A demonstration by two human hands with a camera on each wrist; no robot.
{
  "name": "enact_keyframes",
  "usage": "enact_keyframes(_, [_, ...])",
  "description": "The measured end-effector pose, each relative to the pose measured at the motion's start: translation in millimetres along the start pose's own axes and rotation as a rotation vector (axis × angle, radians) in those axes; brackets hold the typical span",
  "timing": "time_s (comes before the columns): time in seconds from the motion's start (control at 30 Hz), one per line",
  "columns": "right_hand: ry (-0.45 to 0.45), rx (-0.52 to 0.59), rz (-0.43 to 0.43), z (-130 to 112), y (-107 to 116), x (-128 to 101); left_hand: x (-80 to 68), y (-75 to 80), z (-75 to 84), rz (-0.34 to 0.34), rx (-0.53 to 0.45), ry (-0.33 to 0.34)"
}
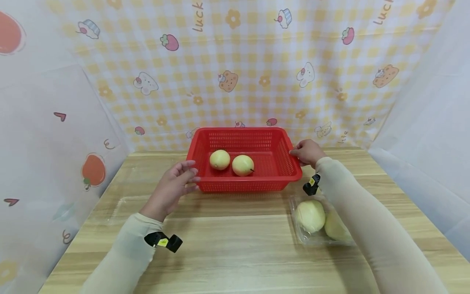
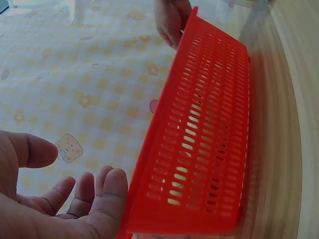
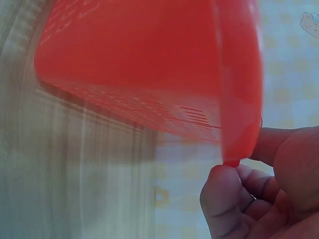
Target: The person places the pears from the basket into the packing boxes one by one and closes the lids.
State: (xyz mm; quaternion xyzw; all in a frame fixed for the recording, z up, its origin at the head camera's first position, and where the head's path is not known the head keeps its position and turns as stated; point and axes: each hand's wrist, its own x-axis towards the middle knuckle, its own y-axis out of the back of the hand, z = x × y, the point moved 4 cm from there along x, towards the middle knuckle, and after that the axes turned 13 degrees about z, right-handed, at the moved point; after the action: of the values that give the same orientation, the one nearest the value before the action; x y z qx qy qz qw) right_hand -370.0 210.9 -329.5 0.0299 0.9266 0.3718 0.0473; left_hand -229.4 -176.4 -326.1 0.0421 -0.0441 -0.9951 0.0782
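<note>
A red basket (image 1: 240,186) sits in the middle of the head view, on the far part of the wooden table (image 1: 227,249), just in front of a checked cloth (image 1: 253,69). Two pale yellow fruits lie inside it, side by side: the left fruit (image 1: 219,159) left of the basket's middle, and the right fruit (image 1: 242,165) near the front wall, its dark stem pointing toward the lower right.

The person's right hand (image 1: 309,153), right of centre in the frame, holds the basket's right rim. From the right wrist I can see the thumb on one side of the rim and the fingers on the other, pinching its edge. The left hand (image 1: 171,184), left of centre, is at the basket's left front corner with its fingers spread and the thumb well apart from them. The left wrist view puts the fingertips right beside the rim; whether they touch it I cannot tell.

At the lower right of the head view, a clear tray (image 1: 323,243) holds two more pale fruits, a round one (image 1: 310,216) in plain sight and another (image 1: 335,227) partly behind the right sleeve (image 1: 371,220). Both sleeves are cream, each with a small black device at the wrist.
</note>
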Motion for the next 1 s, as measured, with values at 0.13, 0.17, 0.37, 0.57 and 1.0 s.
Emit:
enact_keyframes(0.13, [0.012,-0.021,-0.015,-2.7,0.5,-1.1,1.4,4.8,-0.8,0.007,0.046,-0.015])
enact_keyframes(0.17, [0.011,-0.025,-0.022,-3.0,0.9,-1.0,1.9,5.9,-1.2,0.009,0.056,-0.016])
enact_keyframes(0.37, [-0.019,-0.049,-0.051,-2.7,1.1,3.0,3.6,11.3,-3.8,0.007,0.114,-0.028])
enact_keyframes(0.57, [-0.038,-0.052,-0.079,-2.6,-1.0,7.2,0.0,19.6,-4.7,-0.007,0.202,-0.055])
enact_keyframes(1.0, [-0.039,-0.010,-0.106,-4.8,0.6,3.2,-2.6,59.7,-7.9,-0.002,0.234,-0.091])
